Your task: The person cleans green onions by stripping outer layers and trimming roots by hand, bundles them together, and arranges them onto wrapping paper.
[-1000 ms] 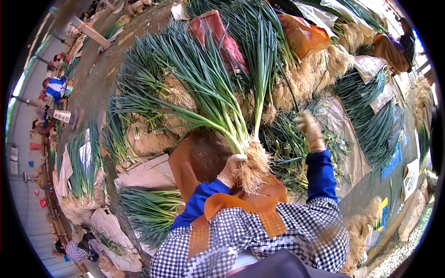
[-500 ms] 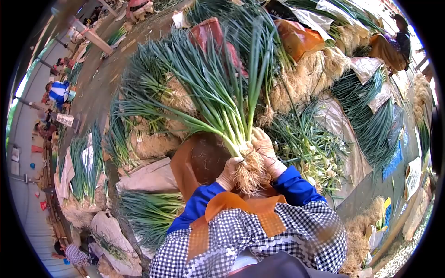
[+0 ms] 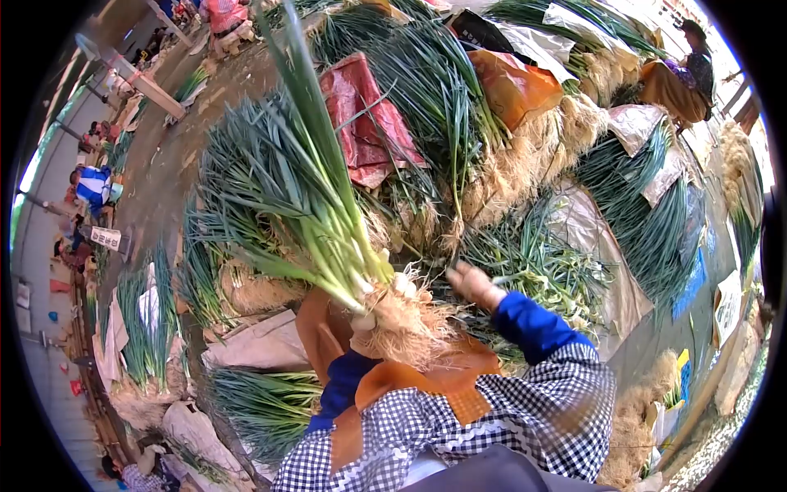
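Floor (image 3: 160,193) all around; left hand (image 3: 363,322) seems clamped on the onion bunch (image 3: 344,238); I can't tell if right hand (image 3: 475,285), near the roots (image 3: 414,324), pinches; best grip low.

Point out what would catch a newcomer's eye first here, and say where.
First, the large bundle of green onions fanning upward left of centre, its shaggy pale roots near the middle of the view. Next, the bright red sheet just right of the bundle's leaves, and the orange sheet farther right. Then the black-and-white checked garment across the bottom.
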Demonstrator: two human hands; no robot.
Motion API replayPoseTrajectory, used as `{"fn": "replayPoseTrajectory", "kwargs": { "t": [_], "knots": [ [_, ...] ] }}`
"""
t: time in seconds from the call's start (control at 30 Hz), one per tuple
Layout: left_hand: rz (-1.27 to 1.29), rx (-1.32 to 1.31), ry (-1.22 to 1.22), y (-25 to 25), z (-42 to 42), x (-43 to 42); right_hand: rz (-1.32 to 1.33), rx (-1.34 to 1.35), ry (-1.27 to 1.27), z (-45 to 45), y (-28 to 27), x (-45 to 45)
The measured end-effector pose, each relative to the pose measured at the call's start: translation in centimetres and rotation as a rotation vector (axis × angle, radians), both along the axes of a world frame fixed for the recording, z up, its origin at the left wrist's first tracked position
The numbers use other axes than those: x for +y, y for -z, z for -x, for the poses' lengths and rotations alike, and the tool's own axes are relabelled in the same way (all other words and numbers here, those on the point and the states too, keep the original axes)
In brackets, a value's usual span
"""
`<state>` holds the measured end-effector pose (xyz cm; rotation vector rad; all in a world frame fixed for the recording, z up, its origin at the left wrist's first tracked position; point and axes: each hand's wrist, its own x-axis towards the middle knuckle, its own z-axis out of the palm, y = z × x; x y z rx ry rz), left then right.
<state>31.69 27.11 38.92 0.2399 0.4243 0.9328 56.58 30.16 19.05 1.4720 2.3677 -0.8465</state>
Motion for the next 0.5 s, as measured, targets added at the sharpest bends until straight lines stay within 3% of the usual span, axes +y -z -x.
{"fn": "replayPoseTrajectory", "kwargs": {
  "t": [0.03,0.07,0.13,0.2,0.27,0.33,0.4,0.47,0.5],
  "knots": [
    [0.001,0.004,-0.001,0.2,0.0,0.3,0.192,-0.039,-0.262,1.3,-0.4,-1.8],
    [0.0,0.0,-0.001,0.3,-0.1,0.7,0.358,-0.015,-0.369,1.7,-2.0,-2.4],
    [0.007,-0.005,0.01,0.2,-0.7,0.8,0.568,-0.004,-0.038,0.0,-11.6,-0.1],
    [0.017,-0.014,0.018,0.9,-1.6,0.6,-0.344,0.248,0.582,-1.5,-13.1,3.0],
    [-0.033,-0.025,0.063,2.4,-2.0,1.3,-0.665,0.133,0.754,-1.6,-13.4,7.9],
    [-0.057,0.026,0.079,2.8,-2.2,2.0,-0.581,-0.016,0.726,-1.2,-12.6,11.4],
    [-0.077,0.044,0.035,2.0,-2.7,1.9,-0.656,0.075,0.681,-0.9,-11.7,11.1],
    [-0.101,-0.004,0.077,2.8,-2.6,2.4,-0.177,0.92,0.879,-0.3,-12.6,9.5],
    [-0.11,-0.053,0.122,3.4,-2.4,2.2,0.026,1.05,0.934,0.0,-13.9,7.4]
  ]
}}
